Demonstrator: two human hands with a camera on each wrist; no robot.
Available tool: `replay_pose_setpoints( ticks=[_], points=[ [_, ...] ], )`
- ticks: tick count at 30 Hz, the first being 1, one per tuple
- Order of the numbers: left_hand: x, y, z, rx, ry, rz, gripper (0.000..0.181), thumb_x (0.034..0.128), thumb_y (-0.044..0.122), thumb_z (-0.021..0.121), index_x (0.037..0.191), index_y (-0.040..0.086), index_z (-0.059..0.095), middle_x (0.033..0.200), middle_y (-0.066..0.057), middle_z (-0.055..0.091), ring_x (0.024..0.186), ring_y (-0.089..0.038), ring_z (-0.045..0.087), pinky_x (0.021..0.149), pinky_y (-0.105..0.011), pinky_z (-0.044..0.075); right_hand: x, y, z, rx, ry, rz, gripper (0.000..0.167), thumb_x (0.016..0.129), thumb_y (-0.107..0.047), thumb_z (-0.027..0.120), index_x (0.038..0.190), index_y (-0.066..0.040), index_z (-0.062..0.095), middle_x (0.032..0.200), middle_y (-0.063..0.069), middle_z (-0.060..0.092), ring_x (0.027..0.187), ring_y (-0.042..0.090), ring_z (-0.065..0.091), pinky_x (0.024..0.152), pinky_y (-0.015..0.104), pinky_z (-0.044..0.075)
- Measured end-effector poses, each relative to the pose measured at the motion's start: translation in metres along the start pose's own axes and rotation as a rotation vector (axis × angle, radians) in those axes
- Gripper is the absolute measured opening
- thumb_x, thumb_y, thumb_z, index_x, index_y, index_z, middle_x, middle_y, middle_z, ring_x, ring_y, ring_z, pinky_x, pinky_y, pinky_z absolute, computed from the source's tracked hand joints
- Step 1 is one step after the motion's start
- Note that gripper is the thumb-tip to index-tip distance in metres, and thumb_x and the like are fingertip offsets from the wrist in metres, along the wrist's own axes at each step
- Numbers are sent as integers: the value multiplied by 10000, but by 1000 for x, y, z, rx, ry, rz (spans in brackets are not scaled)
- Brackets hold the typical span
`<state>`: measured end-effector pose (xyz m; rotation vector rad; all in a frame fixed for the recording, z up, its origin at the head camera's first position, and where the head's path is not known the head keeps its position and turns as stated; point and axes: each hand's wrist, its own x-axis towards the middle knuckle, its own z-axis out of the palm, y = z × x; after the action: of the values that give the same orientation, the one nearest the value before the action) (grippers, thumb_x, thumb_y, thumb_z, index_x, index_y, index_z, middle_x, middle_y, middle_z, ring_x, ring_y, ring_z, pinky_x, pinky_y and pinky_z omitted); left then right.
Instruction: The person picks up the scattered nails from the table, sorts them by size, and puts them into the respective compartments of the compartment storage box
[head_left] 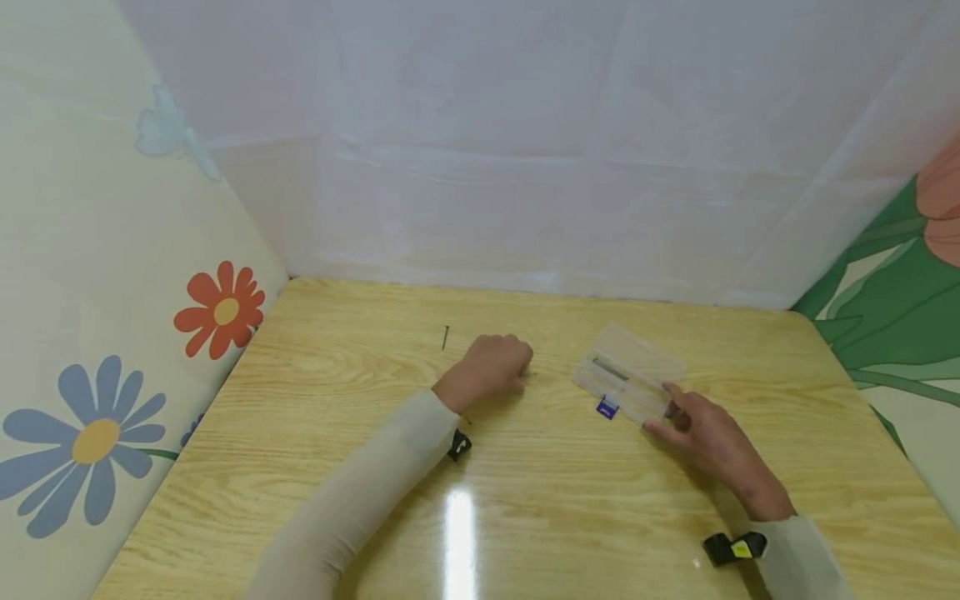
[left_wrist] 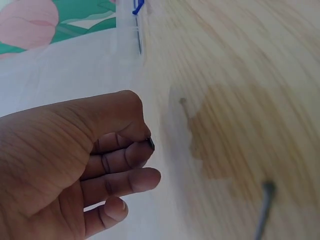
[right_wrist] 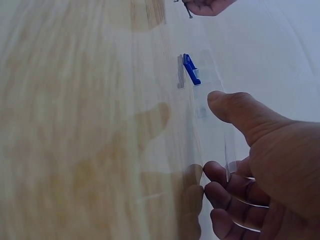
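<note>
My left hand (head_left: 491, 367) is over the table's middle, thumb and forefinger pinching a small dark nail (left_wrist: 150, 144); its thin shaft also shows beside those fingers in the right wrist view. To the right, a clear plastic box (head_left: 651, 398) lies with its lid spread and a blue latch (head_left: 607, 407) at the front. Several dark nails (head_left: 611, 368) lie inside it. The right hand (head_left: 716, 437) grips the box's right end, thumb on the near side and fingers curled round the edge in the right wrist view.
Another dark nail (head_left: 446, 337) lies on the wooden table (head_left: 570, 517) behind my left forearm. One more (left_wrist: 265, 210) shows, blurred, in the left wrist view's foreground. A white sheet (head_left: 480, 192) hangs behind the table, with flowered sheets at both sides.
</note>
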<state>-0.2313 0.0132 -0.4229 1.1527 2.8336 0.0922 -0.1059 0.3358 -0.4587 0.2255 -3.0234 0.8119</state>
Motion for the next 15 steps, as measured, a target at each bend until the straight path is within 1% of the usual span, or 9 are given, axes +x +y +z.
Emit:
replay_pose_setpoints(
  ticks=[2,5,8,9,11,15],
  points=[
    [5,4,0,10,11,15,461,900,140,725,619,192,364,572,69,255,534,-90,240,503,-263,289,0,0,0,0,0,-1,824,938,-334,772,1475,160,388,1053,144,645,871,253,634,746,469,522],
    [12,9,1,12,26,40,438,908,145,714,631,192,378,579,67,256,537,-89,227,507,-260,281,0,1,0,4,-1,-7,818,942,-331,768,1473,161,388,1054,148,650,865,248,639,741,464,524],
    [20,15,1,8,34,73,386,879,112,695,642,193,402,579,70,281,530,-80,239,499,-249,282,1,1,1,8,0,-12,814,943,-326,767,1472,164,389,1052,154,655,858,245,643,739,461,527],
    [22,17,1,5,35,84,358,856,93,687,649,192,412,582,71,300,528,-76,251,495,-244,285,1,1,1,9,2,-12,811,942,-321,769,1470,165,391,1049,155,656,857,245,644,740,462,528],
    [27,21,1,4,34,107,320,853,90,685,669,193,444,596,73,359,531,-69,296,494,-236,308,1,1,1,5,5,-9,806,939,-310,773,1467,166,394,1045,155,655,853,244,643,737,459,529],
    [37,29,-3,10,29,141,240,871,99,687,730,185,513,657,67,473,555,-72,370,504,-234,347,2,0,1,-2,6,0,803,935,-301,778,1466,166,396,1044,155,657,856,246,642,747,464,532]
  ],
)
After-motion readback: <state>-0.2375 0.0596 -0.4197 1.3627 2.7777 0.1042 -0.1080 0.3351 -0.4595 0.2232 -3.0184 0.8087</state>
